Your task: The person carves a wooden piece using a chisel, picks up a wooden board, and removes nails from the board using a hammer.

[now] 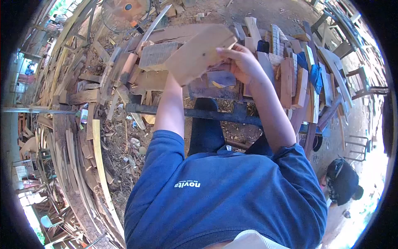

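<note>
- Wooden block (199, 54): I held it over the piled timber in front of me, its broad face turned up towards my eyes.
- Long axis: this ran obliquely from near left to far right; one narrow end pointed away and to my right.
- Right hand (240, 62): it gripped the block's right end, thumb against the wood, other fingers partly hidden.
- Left hand: the block concealed it where my left forearm (172, 103) ended; I could not tell its grip.
- Grey block (155, 57): it lay on the pile, partly covered by the held piece.
- Dark bar (190, 114): it crossed between my torso and the pile, below both forearms.
- Right side: stacked offcuts (286, 81) stood near a blue cloth (316, 76).
</note>
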Motion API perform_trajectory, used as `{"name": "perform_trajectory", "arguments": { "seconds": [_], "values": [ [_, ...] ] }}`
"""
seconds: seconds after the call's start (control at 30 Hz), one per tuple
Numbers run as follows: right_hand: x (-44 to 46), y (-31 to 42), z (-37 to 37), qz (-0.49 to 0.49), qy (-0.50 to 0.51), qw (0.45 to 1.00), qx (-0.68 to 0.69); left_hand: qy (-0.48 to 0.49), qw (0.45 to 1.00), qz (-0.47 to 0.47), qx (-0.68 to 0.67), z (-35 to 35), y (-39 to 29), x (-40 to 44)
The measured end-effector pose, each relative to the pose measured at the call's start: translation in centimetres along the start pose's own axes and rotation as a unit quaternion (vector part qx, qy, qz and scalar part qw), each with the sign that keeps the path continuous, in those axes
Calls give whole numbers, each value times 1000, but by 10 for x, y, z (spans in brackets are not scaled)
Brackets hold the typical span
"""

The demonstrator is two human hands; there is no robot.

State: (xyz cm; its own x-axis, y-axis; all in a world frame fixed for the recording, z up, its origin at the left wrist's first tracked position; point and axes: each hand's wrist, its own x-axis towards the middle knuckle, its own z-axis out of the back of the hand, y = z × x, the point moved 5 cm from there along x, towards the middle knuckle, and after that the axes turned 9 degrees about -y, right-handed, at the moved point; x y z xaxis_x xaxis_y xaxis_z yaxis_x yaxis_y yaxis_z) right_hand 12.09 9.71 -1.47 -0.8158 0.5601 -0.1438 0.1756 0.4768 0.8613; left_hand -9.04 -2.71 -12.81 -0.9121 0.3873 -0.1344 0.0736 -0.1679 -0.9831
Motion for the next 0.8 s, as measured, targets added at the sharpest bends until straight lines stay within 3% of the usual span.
{"name": "perform_trajectory", "arguments": {
  "seconds": [0.03, 0.07, 0.3, 0.4, 0.5, 0.57, 0.67, 0.73, 0.8],
  "values": [
    [-5, -10, -3, -77, 47, 994, 59, 3, 1000, 0, -10, -4, -10, -2],
    [-12, -19, -1, -119, 29, 990, 63, 6, 1000, -1, -20, -5, -15, -9],
    [-39, -71, -2, -85, 118, 968, 205, -2, 997, 9, -77, -9, -47, -59],
    [-48, -77, 2, -93, 147, 957, 230, -70, 983, 3, -172, -10, -45, -69],
    [-52, -80, 3, -82, 142, 950, 267, -120, 987, -14, -102, -9, -48, -58],
    [-51, -83, 5, -70, 128, 947, 285, -105, 989, 20, 101, -6, -12, -3],
    [-39, -83, 3, -83, 152, 926, 336, -125, 989, -24, 75, -8, -11, 1],
    [-22, -97, 5, -178, 140, 909, 349, -111, 991, -12, 72, -7, -9, -1],
    [-12, -104, 6, -167, 117, 924, 322, -96, 993, -2, 70, -6, -9, -3]
  ]
}}
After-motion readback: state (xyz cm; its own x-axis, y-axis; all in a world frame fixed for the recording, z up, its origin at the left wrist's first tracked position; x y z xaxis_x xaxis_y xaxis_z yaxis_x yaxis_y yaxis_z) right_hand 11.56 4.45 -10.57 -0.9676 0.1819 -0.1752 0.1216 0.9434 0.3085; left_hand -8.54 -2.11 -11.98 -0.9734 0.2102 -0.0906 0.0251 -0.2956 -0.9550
